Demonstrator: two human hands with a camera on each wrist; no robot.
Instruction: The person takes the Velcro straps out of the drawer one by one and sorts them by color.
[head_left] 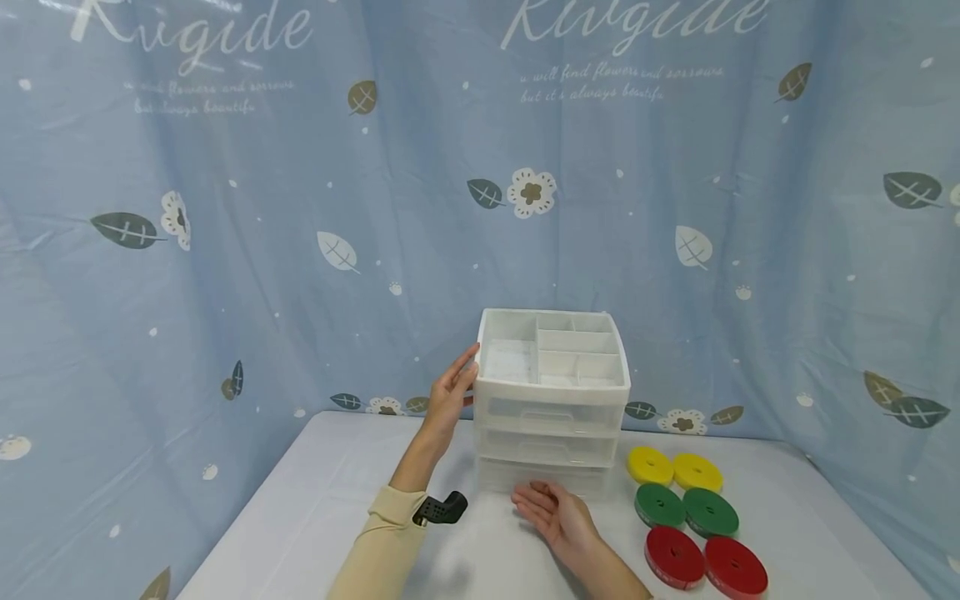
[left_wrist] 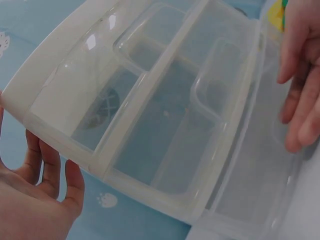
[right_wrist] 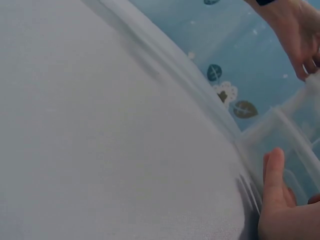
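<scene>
A white storage unit point(head_left: 552, 390) with several clear drawers and a divided top tray stands on the table. My left hand point(head_left: 450, 392) rests against its upper left side, fingers spread along the edge; in the left wrist view this hand point(left_wrist: 42, 190) lies at the frame's side. Low in front, my right hand point(head_left: 558, 517) is held palm up with loosely extended fingers near the bottom drawer point(head_left: 543, 477). Nothing shows in its palm. The left wrist view shows the bottom drawer point(left_wrist: 250, 185) sitting slightly forward of the frame. Whether the right fingertips touch it, I cannot tell.
Right of the unit lie paired flat rolls: yellow point(head_left: 697, 472), green point(head_left: 710, 512) and red point(head_left: 735, 567). The white table point(head_left: 337, 500) ends at a blue patterned curtain point(head_left: 420, 208) behind. A black device point(head_left: 442, 508) is strapped to the left wrist.
</scene>
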